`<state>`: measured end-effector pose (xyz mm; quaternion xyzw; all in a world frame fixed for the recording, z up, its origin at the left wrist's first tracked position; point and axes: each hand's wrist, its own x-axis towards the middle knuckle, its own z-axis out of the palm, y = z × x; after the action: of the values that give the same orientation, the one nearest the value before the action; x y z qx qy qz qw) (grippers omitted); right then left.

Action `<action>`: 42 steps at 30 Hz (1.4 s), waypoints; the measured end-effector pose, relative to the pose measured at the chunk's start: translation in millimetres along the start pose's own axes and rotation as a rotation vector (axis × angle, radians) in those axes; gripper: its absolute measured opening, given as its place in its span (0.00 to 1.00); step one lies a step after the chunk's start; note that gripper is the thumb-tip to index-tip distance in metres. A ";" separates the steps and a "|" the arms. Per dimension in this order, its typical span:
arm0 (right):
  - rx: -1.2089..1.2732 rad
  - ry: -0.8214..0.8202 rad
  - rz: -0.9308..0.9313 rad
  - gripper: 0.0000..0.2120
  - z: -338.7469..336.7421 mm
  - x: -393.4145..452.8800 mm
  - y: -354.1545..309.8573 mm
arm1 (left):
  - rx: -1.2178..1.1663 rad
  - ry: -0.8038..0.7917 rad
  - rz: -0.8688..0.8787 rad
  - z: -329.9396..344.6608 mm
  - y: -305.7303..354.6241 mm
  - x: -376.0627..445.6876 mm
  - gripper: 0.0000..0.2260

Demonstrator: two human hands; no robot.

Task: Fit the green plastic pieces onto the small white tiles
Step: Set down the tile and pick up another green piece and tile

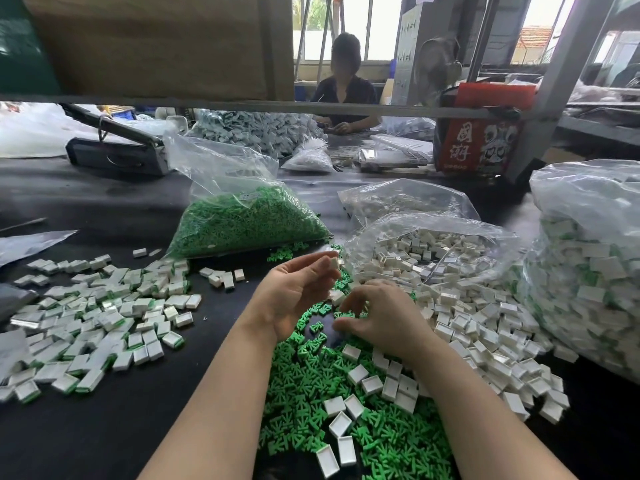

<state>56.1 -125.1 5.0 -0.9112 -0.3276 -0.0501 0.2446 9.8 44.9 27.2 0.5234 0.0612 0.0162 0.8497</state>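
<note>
My left hand (294, 289) is raised palm-inward over the table and pinches one small white tile (334, 264) between thumb and fingertips. My right hand (377, 313) reaches palm-down into the loose green plastic pieces (304, 396), fingers curled at the top of the pile; whether it grips a piece is hidden by the fingers. Loose white tiles (460, 327) spill from an open clear bag to the right, and a few lie on the green pile. Fitted white tiles with green edges (104, 317) are spread on the left.
A clear bag of green pieces (242, 220) lies behind the hands. A large full bag of fitted tiles (588, 265) stands at the right edge. A red carton (478, 133), a metal device (114, 147) and another person (346, 88) are across the dark table (104, 438).
</note>
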 end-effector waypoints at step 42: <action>1.247 0.316 0.170 0.15 -20.4 -4.3 0.3 | -0.187 0.044 0.063 5.4 -2.5 4.8 0.18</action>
<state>54.3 -137.5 21.6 -0.6025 -0.1821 0.0355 0.7762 15.1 39.5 27.0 0.4432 0.0615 0.0602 0.8923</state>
